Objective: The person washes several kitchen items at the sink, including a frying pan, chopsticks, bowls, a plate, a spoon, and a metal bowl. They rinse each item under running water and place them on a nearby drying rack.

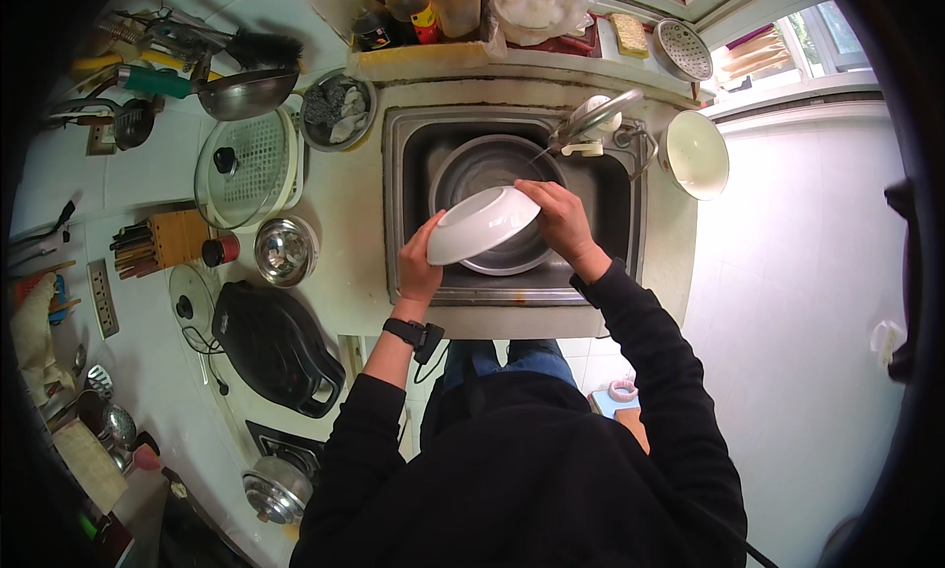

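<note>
A white dish (480,227), like a shallow bowl or deep plate, is tilted on its side above the sink, its outer underside showing. My left hand (420,260) is closed on its lower left rim, and my right hand (559,221) grips the upper right rim. Under the dish, a round metal basin (448,177) stands in the metal sink (392,184); the dish and my hands hide part of it. From the faucet (600,118) at the upper right a thin stream seems to fall toward the basin.
A pale green bowl (695,155) stands right of the sink. To the left are a metal bowl (285,251), a knife block (182,238), a glass lid (239,169) and a black appliance (266,342). Bottles (456,7), a sponge (629,35) and a colander (683,50) line the back ledge.
</note>
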### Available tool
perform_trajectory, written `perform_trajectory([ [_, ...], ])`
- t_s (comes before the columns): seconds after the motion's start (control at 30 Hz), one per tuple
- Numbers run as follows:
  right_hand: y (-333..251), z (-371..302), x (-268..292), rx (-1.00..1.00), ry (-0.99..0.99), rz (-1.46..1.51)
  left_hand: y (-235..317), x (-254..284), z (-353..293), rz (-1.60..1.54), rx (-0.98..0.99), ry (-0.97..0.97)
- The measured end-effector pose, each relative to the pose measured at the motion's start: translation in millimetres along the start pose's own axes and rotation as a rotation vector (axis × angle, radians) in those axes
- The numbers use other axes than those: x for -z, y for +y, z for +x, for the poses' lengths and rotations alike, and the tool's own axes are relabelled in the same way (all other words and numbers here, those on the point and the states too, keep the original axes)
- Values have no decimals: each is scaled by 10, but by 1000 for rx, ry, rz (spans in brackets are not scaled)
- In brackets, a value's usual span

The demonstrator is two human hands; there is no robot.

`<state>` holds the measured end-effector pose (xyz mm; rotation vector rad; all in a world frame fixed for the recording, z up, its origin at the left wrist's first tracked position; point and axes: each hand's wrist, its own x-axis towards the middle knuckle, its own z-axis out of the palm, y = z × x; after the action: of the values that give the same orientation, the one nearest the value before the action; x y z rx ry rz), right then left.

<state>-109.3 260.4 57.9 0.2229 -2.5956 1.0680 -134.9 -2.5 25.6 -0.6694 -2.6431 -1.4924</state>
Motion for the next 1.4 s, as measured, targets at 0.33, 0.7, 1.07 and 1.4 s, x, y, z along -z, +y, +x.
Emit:
perform_trajectory([
  [0.33,-1,-365,-237,-652,-182,376,-18,16,-384,-268,529,-50],
  [0.7,-791,-832,-327,-569,-896,832,580,192,-2075,-847,892,412],
  [1.07,-3204,-3356,-1431,-7,-1567,769,2060,396,-6043,-339,1279,1308],
  [1.4,-5195,-7473,-1831,165,-2209,273,3187,-760,-10103,-450,1412,2095],
])
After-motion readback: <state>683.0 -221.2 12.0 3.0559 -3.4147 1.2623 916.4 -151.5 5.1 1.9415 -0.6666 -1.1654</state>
